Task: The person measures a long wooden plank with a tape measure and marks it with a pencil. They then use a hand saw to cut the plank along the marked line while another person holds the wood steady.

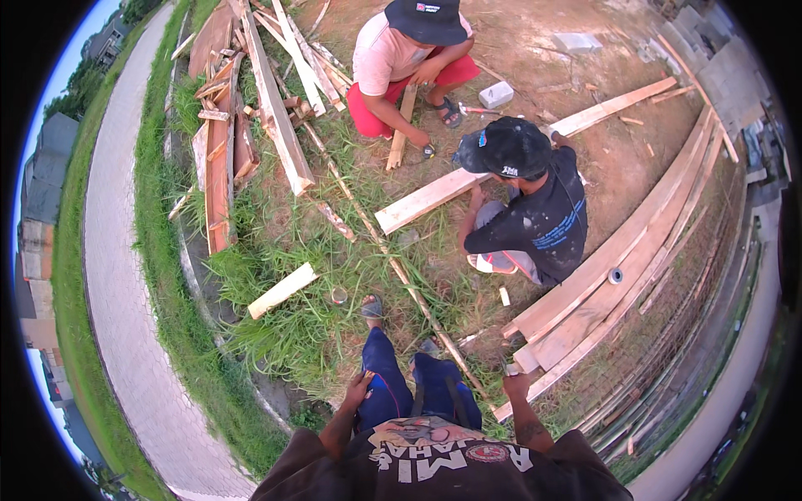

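Note:
My left hand [359, 387] is by the thigh of my blue trousers [386, 392], its fingers drawn together; what they hold, if anything, is too small to tell. Out to the right, my right hand [517, 387] is closed, with a small pale thing [512, 369] showing at its top that I cannot make out. That hand is close to the near ends of a stack of long planks [576, 321]. A thin wooden pole [409, 284] lies slantwise on the grass in front of me.
Ahead, a person in a black cap [535, 200] squats over a long board [434, 199]. Beyond, another person [401, 67] crouches with a short board [404, 125]. Scrap timber [276, 108] lies far left, a short plank [282, 290] nearer. A tape roll [616, 275] rests on the stack.

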Action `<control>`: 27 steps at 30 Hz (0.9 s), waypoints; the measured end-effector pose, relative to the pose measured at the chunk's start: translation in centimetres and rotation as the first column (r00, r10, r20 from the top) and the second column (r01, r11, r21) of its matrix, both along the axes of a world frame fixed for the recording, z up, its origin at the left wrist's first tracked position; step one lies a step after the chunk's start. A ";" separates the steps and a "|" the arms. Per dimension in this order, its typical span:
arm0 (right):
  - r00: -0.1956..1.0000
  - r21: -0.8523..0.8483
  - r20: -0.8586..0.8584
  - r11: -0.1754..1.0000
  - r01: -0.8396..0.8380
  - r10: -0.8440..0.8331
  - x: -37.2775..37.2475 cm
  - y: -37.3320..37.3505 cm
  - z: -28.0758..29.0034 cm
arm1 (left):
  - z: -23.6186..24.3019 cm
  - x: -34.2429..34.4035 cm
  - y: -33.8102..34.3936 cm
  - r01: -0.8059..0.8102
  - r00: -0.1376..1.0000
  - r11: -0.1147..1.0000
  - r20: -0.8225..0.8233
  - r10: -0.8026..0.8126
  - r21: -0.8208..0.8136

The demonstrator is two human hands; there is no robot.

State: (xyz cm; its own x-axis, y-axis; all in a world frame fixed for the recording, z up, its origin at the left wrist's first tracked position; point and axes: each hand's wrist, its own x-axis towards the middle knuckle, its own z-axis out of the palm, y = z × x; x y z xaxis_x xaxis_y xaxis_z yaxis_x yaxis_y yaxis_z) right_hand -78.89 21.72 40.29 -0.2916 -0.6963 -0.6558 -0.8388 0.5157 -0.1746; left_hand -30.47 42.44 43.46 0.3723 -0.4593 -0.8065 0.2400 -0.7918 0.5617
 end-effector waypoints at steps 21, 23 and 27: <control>0.944 0.261 0.040 0.909 -0.325 0.326 16.6 -9.1 5.2 | -1.5 7.2 -3.5 -0.250 0.558 0.831 -0.628 0.543 0.497; 0.944 0.255 0.084 0.909 -0.329 0.318 18.1 -10.7 5.5 | -3.7 7.9 -3.7 -0.263 0.563 0.845 -0.636 0.527 0.467; 0.959 0.370 0.095 0.885 -0.284 0.268 25.2 -14.9 7.1 | -5.5 9.7 -2.1 -0.306 0.552 0.835 -0.629 0.547 0.458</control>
